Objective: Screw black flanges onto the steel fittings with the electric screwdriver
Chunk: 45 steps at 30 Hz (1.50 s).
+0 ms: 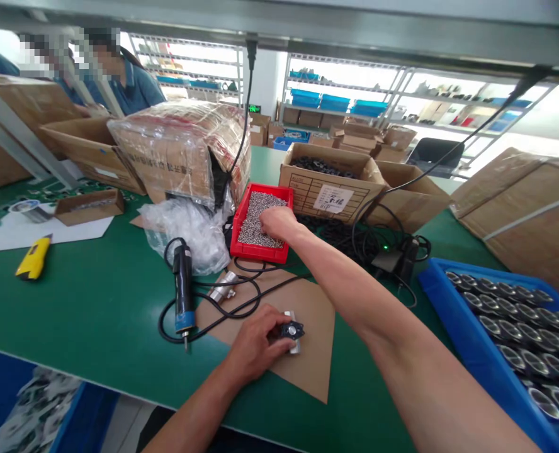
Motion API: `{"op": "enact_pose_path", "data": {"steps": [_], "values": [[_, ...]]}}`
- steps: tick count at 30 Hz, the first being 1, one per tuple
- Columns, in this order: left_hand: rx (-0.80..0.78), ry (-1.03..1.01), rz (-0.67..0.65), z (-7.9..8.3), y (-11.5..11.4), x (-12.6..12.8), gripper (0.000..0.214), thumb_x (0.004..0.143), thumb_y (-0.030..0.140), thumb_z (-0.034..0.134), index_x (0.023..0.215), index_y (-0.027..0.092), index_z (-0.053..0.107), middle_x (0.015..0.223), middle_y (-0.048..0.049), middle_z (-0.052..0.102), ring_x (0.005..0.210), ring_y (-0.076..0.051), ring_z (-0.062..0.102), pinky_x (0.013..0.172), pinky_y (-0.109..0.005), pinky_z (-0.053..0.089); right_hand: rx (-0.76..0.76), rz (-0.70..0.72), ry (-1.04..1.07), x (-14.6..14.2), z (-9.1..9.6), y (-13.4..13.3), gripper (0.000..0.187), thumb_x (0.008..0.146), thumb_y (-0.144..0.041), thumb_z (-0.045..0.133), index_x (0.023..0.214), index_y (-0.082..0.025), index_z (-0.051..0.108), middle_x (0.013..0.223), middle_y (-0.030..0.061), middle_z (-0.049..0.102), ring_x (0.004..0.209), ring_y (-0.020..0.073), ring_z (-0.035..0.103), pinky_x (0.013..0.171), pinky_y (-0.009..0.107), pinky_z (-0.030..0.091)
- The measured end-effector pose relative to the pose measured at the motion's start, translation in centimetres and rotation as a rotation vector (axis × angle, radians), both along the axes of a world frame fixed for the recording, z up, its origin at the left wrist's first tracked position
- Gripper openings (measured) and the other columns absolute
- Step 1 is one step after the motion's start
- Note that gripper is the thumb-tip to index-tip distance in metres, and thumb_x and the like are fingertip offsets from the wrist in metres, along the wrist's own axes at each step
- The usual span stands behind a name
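My left hand [255, 343] grips a small black part with a round metal centre [292, 329], which sits on a silver metal block [294, 348]. Both rest on a flat piece of brown cardboard [315, 371]. Farther off, my right hand [278, 223] reaches into a red bin [260, 253] filled with tiny silver metal pieces [255, 220], probably screws. Its fingers are curled down among them, and the fingertips are hidden. Left of my left hand, a black electric screwdriver [184, 283] with a blue band lies on the green table [119, 302]. A silver cylindrical fitting [223, 287] lies beside its cable.
At right stands a blue tray [442, 302] of round metal-rimmed parts. Cardboard boxes [331, 189] line the back, one holding black parts. Crumpled clear plastic [185, 233] lies left of the bin, a yellow utility knife [34, 258] farther left. Cables cross the table. People [133, 85] sit opposite.
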<state>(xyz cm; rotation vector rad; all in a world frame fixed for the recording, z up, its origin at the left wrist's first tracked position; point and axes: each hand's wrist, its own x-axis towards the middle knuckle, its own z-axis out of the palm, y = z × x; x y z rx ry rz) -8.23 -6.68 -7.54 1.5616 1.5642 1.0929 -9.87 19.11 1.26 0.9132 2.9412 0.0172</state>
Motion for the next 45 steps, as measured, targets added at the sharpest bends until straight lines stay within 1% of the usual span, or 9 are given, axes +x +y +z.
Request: {"op": "enact_pose_path", "data": {"steps": [7, 13, 19, 23, 26, 33, 39, 42, 45], "values": [[0.002, 0.008, -0.008, 0.2, -0.1, -0.1, 0.029, 0.081, 0.029, 0.071, 0.109, 0.023, 0.067, 0.097, -0.0047, 0.063, 0.082, -0.016, 0.059, 0.072, -0.028, 0.047, -0.023, 0.031, 0.134, 0.8, 0.2, 0.8, 0.029, 0.092, -0.023, 0.050, 0.097, -0.008, 0.074, 0.104, 0.0204, 0.072, 0.102, 0.0278, 0.067, 0.089, 0.036, 0.052], [-0.025, 0.004, -0.014, 0.1, 0.0, 0.0, 0.030, 0.081, 0.028, 0.071, 0.110, 0.022, 0.066, 0.098, -0.0040, 0.062, 0.083, -0.015, 0.058, 0.074, -0.027, 0.046, -0.114, 0.069, 0.350, 3.6, 0.1, 0.6, 0.027, 0.094, -0.025, 0.050, 0.110, -0.020, 0.071, 0.111, 0.0043, 0.073, 0.104, 0.0149, 0.065, 0.094, 0.024, 0.046], [-0.021, 0.040, -0.010, -0.1, 0.0, 0.4, 0.030, 0.082, 0.028, 0.071, 0.110, 0.021, 0.065, 0.097, -0.0032, 0.061, 0.082, -0.014, 0.057, 0.074, -0.027, 0.045, -0.121, -0.060, 0.523, 3.2, -0.2, 0.7, 0.029, 0.080, -0.030, 0.072, 0.106, -0.017, 0.070, 0.095, 0.0086, 0.074, 0.093, 0.0213, 0.066, 0.082, 0.031, 0.048], [-0.007, 0.038, -0.015, -0.2, -0.1, 0.5, 0.029, 0.082, 0.028, 0.070, 0.110, 0.022, 0.065, 0.095, -0.0023, 0.060, 0.081, -0.014, 0.056, 0.073, -0.026, 0.044, -0.169, -0.070, 0.575, 3.0, 0.0, 0.9, 0.020, 0.076, -0.035, 0.075, 0.080, -0.016, 0.072, 0.076, 0.0045, 0.071, 0.075, 0.0155, 0.064, 0.070, 0.026, 0.045], [-0.015, 0.042, -0.008, -0.2, -0.2, 0.5, 0.029, 0.082, 0.029, 0.071, 0.110, 0.022, 0.065, 0.096, -0.0023, 0.060, 0.081, -0.014, 0.057, 0.073, -0.026, 0.044, -0.284, -0.056, 0.608, 4.5, 0.3, 0.3, 0.023, 0.080, -0.037, 0.071, 0.074, -0.015, 0.072, 0.060, 0.0012, 0.066, 0.061, 0.0106, 0.060, 0.065, 0.024, 0.045], [-0.014, 0.045, 0.001, -0.8, -0.1, 0.4, 0.032, 0.082, 0.029, 0.070, 0.112, 0.021, 0.065, 0.100, -0.0028, 0.061, 0.082, -0.014, 0.058, 0.075, -0.026, 0.046, -0.831, -0.181, 0.715, 12.3, -1.7, -4.6, 0.019, 0.078, -0.020, 0.062, 0.091, -0.012, 0.073, 0.063, 0.0012, 0.065, 0.051, 0.0095, 0.057, 0.050, 0.022, 0.047], [-0.021, 0.045, 0.002, -1.0, -0.2, 0.4, 0.032, 0.081, 0.026, 0.071, 0.112, 0.024, 0.064, 0.097, -0.0010, 0.060, 0.082, -0.013, 0.057, 0.076, -0.026, 0.046, -1.168, -0.280, 0.750, 18.6, -4.8, -10.5, 0.019, 0.073, -0.025, 0.068, 0.088, -0.013, 0.070, 0.064, -0.0017, 0.062, 0.051, 0.0082, 0.053, 0.049, 0.022, 0.045], [-0.017, 0.058, 0.004, -0.9, -0.1, 0.4, 0.031, 0.081, 0.025, 0.071, 0.111, 0.024, 0.064, 0.096, -0.0007, 0.060, 0.082, -0.013, 0.057, 0.076, -0.026, 0.046, -1.230, -0.289, 0.739, 20.0, -5.9, -12.4, 0.020, 0.070, -0.031, 0.076, 0.080, -0.014, 0.070, 0.060, -0.0021, 0.061, 0.052, 0.0089, 0.051, 0.050, 0.023, 0.043], [-0.008, 0.072, 0.006, -0.8, -0.1, 0.4, 0.031, 0.081, 0.024, 0.072, 0.110, 0.023, 0.064, 0.096, -0.0008, 0.060, 0.083, -0.013, 0.058, 0.076, -0.026, 0.046, -1.128, -0.156, 0.760, 20.4, -6.5, -13.3, 0.017, 0.069, -0.031, 0.079, 0.077, -0.016, 0.074, 0.071, 0.0017, 0.066, 0.066, 0.0121, 0.057, 0.062, 0.026, 0.044]]}}
